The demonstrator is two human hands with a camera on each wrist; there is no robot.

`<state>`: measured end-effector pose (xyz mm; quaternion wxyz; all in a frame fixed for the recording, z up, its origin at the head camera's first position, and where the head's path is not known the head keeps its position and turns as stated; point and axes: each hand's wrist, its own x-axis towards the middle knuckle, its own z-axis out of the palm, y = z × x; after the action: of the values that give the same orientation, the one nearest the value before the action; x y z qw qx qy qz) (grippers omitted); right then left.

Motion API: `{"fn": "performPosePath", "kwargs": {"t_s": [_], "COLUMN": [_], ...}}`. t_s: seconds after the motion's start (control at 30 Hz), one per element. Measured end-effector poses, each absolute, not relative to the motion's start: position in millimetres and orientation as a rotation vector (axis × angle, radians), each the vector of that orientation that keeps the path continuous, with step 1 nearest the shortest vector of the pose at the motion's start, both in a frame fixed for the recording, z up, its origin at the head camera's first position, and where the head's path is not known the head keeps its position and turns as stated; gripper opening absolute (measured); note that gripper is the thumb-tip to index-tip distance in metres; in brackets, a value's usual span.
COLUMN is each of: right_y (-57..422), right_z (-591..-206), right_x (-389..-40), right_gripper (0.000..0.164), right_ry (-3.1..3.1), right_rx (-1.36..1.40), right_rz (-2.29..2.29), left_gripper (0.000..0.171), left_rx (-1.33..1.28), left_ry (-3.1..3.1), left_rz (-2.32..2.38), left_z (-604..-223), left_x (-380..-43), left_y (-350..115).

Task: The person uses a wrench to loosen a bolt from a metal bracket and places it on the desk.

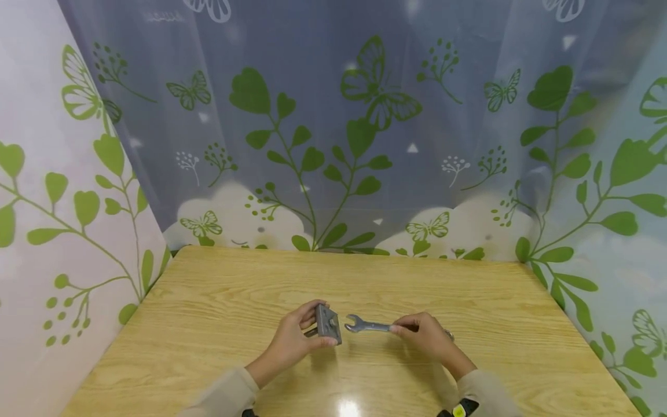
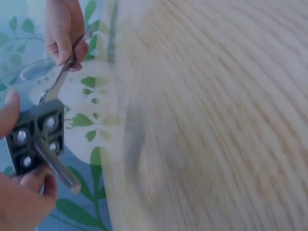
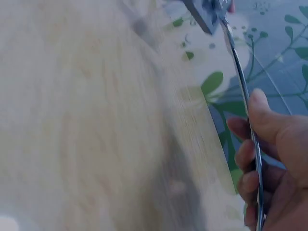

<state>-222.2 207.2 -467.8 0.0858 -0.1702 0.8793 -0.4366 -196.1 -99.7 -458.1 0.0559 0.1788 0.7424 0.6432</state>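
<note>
In the head view my left hand (image 1: 294, 336) grips a small grey square plate (image 1: 327, 324) by its edges, above the table. The left wrist view shows the plate's ribbed back, with a threaded bolt (image 2: 57, 166) sticking out of it and a fastener in each corner recess. A nut or bolt head shows on its other face in the head view. My right hand (image 1: 426, 335) holds a silver wrench (image 1: 371, 326) by the handle, its open jaw pointing left, close to the plate. In the right wrist view the fingers curl round the wrench handle (image 3: 243, 82).
A wood-grain table (image 1: 250, 278) lies under both hands. Behind it hangs a blue-grey curtain (image 1: 323, 191) printed with green leaves and butterflies, and similar printed sheets stand at the left and right sides.
</note>
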Motion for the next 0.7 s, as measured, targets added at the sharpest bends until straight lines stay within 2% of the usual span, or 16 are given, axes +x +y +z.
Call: {"fn": "performPosePath", "kwargs": {"t_s": [0.3, 0.7], "right_y": [176, 145], "right_z": [-473, -470], "right_x": [-196, -177], "right_gripper": [0.034, 0.032], "right_ry": [2.496, 2.465], "right_rx": [-0.323, -0.182], "right_rz": [-1.559, -1.715], "left_gripper": [0.085, 0.077], "left_rx": [0.418, 0.429], "left_ry": [2.355, 2.48], "left_rz": [2.064, 2.109], "left_z": [-459, -461], "left_x": [-197, -198], "left_y": [-93, -90]}}
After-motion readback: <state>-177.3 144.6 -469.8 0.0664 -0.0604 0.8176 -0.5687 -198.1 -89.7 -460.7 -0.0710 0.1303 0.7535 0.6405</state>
